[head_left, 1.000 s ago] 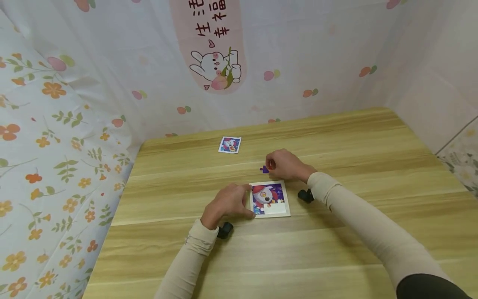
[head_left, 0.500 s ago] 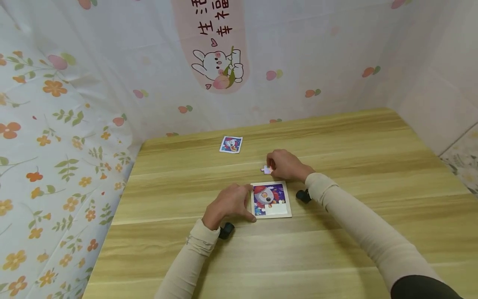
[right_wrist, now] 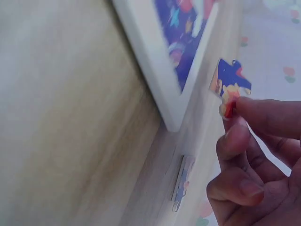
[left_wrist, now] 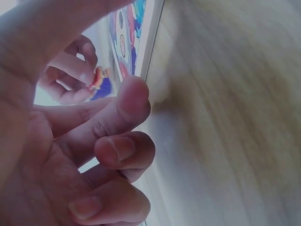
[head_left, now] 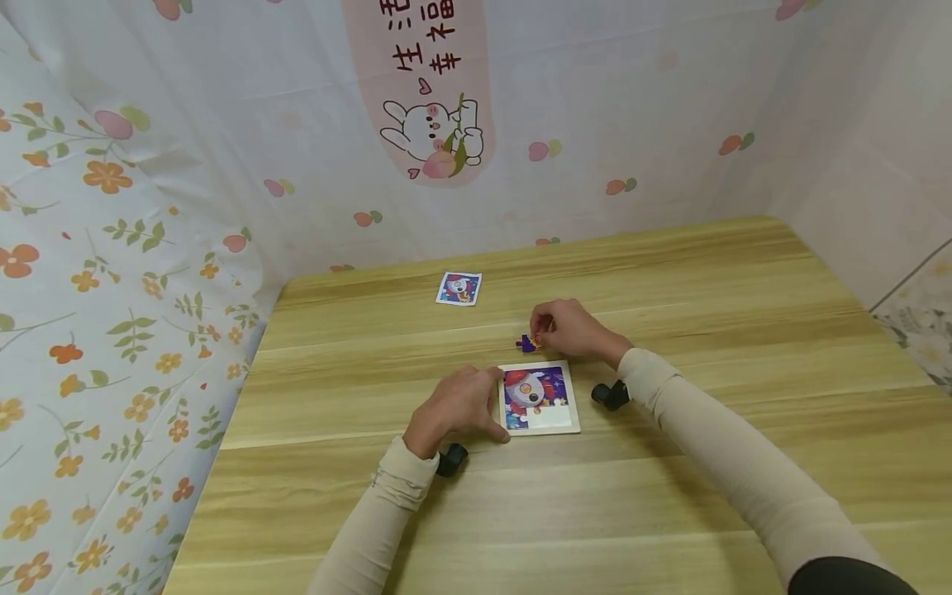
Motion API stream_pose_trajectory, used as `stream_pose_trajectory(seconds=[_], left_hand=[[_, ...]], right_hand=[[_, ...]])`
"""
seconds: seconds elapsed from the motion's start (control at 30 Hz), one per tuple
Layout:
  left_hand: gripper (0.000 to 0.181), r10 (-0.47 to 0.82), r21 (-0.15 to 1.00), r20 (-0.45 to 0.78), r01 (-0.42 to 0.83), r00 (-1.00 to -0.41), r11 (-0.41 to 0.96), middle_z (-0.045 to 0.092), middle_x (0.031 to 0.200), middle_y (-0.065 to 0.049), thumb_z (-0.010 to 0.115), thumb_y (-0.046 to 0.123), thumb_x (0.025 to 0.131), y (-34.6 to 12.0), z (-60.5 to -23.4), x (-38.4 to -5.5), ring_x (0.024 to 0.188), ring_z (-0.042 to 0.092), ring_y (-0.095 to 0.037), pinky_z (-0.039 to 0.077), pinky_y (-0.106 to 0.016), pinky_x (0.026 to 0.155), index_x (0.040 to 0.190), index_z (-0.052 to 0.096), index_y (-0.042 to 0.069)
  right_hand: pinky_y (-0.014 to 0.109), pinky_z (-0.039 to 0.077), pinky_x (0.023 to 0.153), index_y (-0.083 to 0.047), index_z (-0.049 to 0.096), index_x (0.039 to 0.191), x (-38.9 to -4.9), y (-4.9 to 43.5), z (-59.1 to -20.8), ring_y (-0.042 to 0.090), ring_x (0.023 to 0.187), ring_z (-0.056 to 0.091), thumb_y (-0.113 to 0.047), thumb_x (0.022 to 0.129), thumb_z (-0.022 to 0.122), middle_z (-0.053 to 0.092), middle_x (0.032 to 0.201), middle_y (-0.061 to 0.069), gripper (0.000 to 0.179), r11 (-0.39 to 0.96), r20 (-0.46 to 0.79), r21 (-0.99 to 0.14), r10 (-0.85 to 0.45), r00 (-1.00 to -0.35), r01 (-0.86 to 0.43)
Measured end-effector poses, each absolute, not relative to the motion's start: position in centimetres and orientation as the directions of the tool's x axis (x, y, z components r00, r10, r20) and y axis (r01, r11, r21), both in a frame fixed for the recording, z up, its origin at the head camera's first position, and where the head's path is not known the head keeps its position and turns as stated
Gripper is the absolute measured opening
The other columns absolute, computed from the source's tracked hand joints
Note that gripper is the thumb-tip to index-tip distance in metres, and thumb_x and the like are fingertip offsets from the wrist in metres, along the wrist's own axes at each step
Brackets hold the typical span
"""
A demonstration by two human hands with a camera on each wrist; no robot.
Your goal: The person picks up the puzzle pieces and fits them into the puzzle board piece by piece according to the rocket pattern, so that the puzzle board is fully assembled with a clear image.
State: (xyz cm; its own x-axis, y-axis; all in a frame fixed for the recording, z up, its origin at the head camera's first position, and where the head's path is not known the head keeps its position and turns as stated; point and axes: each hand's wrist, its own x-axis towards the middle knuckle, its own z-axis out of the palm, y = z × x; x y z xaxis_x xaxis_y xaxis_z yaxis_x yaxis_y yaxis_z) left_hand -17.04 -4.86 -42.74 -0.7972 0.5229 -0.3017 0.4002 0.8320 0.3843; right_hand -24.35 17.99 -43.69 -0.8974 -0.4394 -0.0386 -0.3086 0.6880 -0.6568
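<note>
My right hand [head_left: 571, 329] pinches a jigsaw piece [right_wrist: 231, 79] between thumb and fingertip, just beyond the puzzle tray [head_left: 537, 364]. Dark blue-purple with orange, yellow and a bit of red, the piece has rounded knobs. In the white-rimmed tray sits a partly filled picture of a white and red cartoon bird; its lower right part shows bare white. My left hand [head_left: 463, 403] holds the tray's left side, with thumb at the near corner and index finger at the far one. The left wrist view shows its other fingers curled beside the rim.
A small card [head_left: 459, 288] with the same bird picture lies farther back on the wooden table [head_left: 357, 347]. The right wrist view shows another jigsaw piece [right_wrist: 183, 181] flat on the table past the tray's corner. A printed curtain [head_left: 312, 124] stands behind.
The jigsaw piece has tilted in my right fingers: its face looked pale with glare half a second ago and is dark purple again now. My left hand stays on the tray.
</note>
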Motion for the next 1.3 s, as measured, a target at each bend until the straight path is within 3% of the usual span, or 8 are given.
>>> stream_pose_trajectory(seconds=[0.4,0.7,0.83,1.03,1.3], left_hand=[[0.083,0.525,0.379,-0.310,0.403,-0.793,0.833,0.057,0.076,0.003,0.095,0.041,0.062,-4.9,-42.8,-17.1,0.068,0.051,-0.012,0.038,-0.025,0.055,0.129,0.060,0.007],[0.072,0.541,0.415,-0.319,0.399,-0.778,0.818,0.057,0.070,0.005,0.094,0.040,0.065,-5.1,-42.7,-17.2,0.060,0.050,-0.008,0.038,-0.024,0.052,0.120,0.062,0.007],[0.073,0.524,0.436,-0.336,0.364,-0.783,0.823,0.056,0.068,0.004,0.092,0.038,0.069,-5.1,-42.6,-17.3,0.062,0.051,-0.011,0.038,-0.025,0.052,0.126,0.062,0.006],[0.079,0.501,0.446,-0.356,0.328,-0.789,0.833,0.056,0.066,0.002,0.092,0.035,0.070,-5.1,-42.5,-17.3,0.062,0.052,-0.013,0.037,-0.026,0.052,0.136,0.059,0.006],[0.072,0.549,0.435,-0.284,0.404,-0.786,0.805,0.056,0.067,0.004,0.094,0.033,0.067,-5.0,-42.7,-17.4,0.060,0.051,-0.010,0.038,-0.025,0.051,0.124,0.063,0.004]], right_hand=[[0.028,0.049,0.070,-0.010,0.069,0.088,-22.2,18.7,-43.1,0.014,0.075,0.059,0.000,0.090,0.065,0.070,0.085,0.005,0.011,0.616,-0.097,-0.732,-0.518,-0.850,-0.291],[0.025,0.048,0.068,-0.009,0.067,0.089,-20.2,18.7,-42.9,0.011,0.074,0.057,0.002,0.087,0.065,0.066,0.082,0.002,0.012,0.563,-0.151,-0.756,-0.645,-0.750,-0.333],[0.023,0.047,0.064,-0.008,0.067,0.087,-19.4,18.7,-43.0,0.009,0.069,0.056,0.005,0.085,0.065,0.065,0.079,0.001,0.014,0.539,-0.156,-0.769,-0.679,-0.717,-0.343],[0.021,0.045,0.061,-0.009,0.066,0.085,-18.7,18.7,-43.4,0.008,0.067,0.054,0.007,0.083,0.064,0.064,0.077,-0.002,0.016,0.539,-0.168,-0.769,-0.689,-0.705,-0.344],[0.020,0.047,0.062,-0.009,0.067,0.083,-17.9,18.3,-43.5,0.005,0.066,0.055,0.006,0.083,0.065,0.065,0.075,0.000,0.015,0.535,-0.140,-0.751,-0.702,-0.698,-0.387]])
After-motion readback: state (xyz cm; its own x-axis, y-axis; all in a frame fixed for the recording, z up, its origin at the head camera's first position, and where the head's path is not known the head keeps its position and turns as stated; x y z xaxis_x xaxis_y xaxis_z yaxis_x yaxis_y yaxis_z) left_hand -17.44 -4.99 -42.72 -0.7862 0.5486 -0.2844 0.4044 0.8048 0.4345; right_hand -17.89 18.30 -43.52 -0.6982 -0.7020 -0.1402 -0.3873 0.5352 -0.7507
